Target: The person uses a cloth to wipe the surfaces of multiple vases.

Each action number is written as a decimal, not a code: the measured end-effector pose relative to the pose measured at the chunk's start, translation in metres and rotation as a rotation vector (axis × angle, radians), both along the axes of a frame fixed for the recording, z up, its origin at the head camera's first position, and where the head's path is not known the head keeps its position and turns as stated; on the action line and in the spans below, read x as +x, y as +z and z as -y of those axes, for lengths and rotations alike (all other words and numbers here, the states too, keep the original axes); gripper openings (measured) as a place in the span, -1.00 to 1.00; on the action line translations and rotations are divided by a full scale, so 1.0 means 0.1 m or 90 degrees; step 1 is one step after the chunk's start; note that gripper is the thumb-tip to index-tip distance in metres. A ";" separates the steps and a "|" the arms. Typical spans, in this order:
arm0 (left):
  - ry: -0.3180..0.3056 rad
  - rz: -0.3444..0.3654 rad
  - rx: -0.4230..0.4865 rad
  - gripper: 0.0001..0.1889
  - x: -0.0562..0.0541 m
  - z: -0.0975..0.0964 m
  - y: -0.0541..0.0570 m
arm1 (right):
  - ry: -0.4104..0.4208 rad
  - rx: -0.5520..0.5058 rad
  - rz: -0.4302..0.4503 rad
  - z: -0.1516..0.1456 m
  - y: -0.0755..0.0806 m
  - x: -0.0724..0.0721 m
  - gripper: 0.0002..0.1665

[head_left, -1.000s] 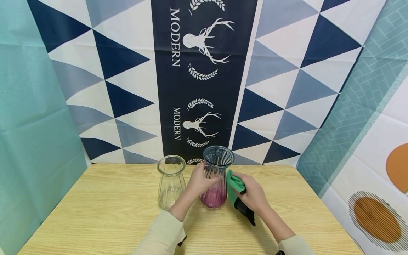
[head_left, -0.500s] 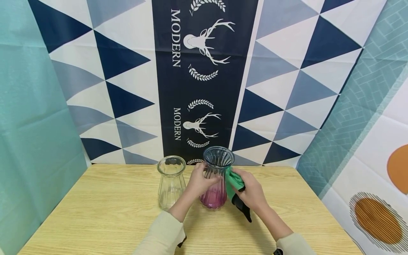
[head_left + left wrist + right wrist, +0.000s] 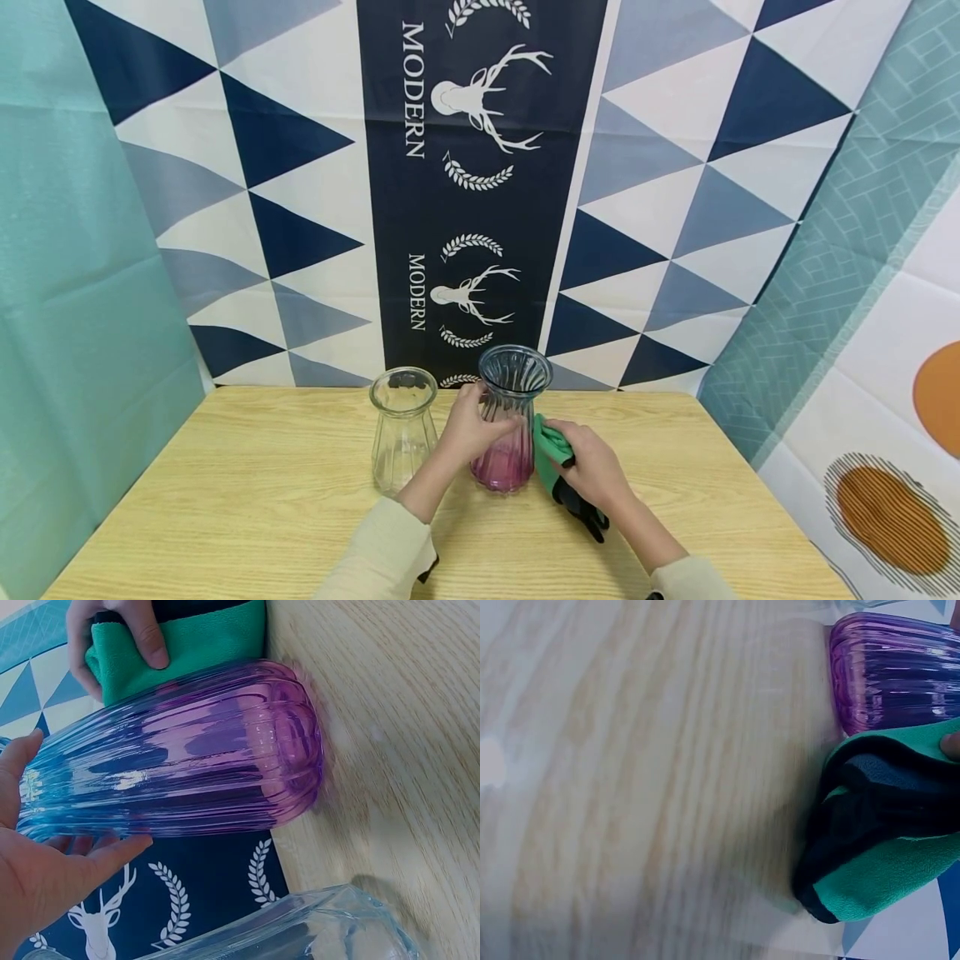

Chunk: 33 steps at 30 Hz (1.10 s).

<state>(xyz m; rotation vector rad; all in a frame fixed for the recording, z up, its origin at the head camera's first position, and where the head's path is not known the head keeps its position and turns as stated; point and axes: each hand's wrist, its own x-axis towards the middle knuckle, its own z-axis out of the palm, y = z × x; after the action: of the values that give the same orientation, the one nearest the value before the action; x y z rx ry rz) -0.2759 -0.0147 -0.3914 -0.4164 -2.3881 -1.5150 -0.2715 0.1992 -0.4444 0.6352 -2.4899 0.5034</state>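
Observation:
A ribbed glass vase (image 3: 504, 454), blue at its flared rim and pink-purple at the base, stands upright on the table. My left hand (image 3: 472, 429) grips it around the narrow neck from the left; the left wrist view shows the thumb and fingers curled about the blue part of the vase (image 3: 187, 757). On the vase's right side, my right hand (image 3: 596, 467) holds a folded green cloth (image 3: 553, 446) with black edging against the glass. In the right wrist view the cloth (image 3: 885, 877) hangs in folds beside the purple base, and most of that hand is out of frame.
A clear glass vase (image 3: 401, 433) stands just left of the coloured one, close to my left forearm. Both are on a light wooden table (image 3: 247, 500). A patterned backdrop (image 3: 480, 208) rises behind the table's far edge.
My right hand with the cloth slid up along the vase's right side, then came back down lower. The left hand and both vases stay in place.

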 end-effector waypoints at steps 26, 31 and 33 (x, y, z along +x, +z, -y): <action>0.013 0.004 0.022 -0.43 0.00 -0.03 0.01 | 0.037 -0.072 -0.090 0.08 0.26 0.03 -0.32; 0.012 0.007 0.022 -0.44 0.01 -0.03 0.01 | 0.025 -0.050 -0.028 0.04 0.16 0.03 -0.37; 0.012 0.006 0.020 -0.44 0.01 -0.03 0.01 | 0.018 -0.036 -0.005 0.03 0.12 0.03 -0.36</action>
<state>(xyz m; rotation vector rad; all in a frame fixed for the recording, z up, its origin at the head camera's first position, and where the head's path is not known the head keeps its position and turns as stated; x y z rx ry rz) -0.2753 -0.0118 -0.3908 -0.3786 -2.3661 -1.5468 -0.2686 0.1961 -0.4324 0.6498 -2.4536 0.5790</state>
